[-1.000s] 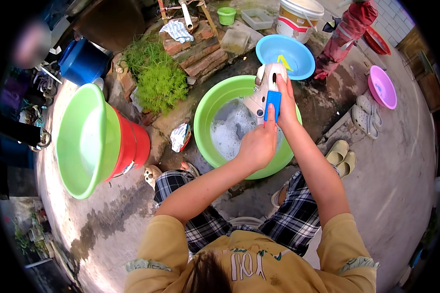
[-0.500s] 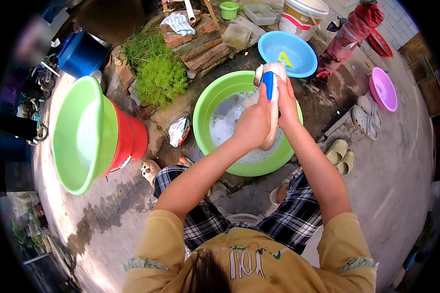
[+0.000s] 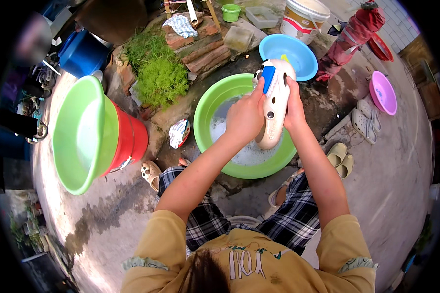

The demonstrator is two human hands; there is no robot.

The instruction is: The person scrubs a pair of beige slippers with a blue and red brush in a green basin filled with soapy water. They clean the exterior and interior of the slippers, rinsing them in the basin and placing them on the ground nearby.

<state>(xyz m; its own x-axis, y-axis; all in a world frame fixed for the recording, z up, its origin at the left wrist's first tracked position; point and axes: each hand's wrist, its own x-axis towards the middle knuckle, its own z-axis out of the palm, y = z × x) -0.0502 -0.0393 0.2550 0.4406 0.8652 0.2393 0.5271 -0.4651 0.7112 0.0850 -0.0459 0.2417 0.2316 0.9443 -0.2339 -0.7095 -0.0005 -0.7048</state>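
My left hand [image 3: 245, 116] is closed on a scrubbing brush with a blue back [image 3: 268, 79]; its pale bristles rest against a cream clog [image 3: 276, 110]. My right hand [image 3: 294, 106] grips the clog from the right side, fingers partly hidden behind it. Round holes and dark spots show on the clog's face, which is turned toward me. Both hands are above a green basin [image 3: 206, 105] of sudsy water [image 3: 247, 157], on the ground between my feet.
A second green basin [image 3: 66, 141] sits tilted on a red bucket [image 3: 132, 134] at left. Beyond are a blue basin [image 3: 305, 61], a paint bucket [image 3: 303, 22] and stacked bricks [image 3: 208, 58]. Clogs [image 3: 363, 122] and a pink basin [image 3: 384, 93] stand at right. A crumpled packet [image 3: 177, 134] lies nearby.
The clog has turned from nearly edge-on to show its holed face. My left hand and the brush have shifted slightly left; my right hand has moved a little lower along the clog.
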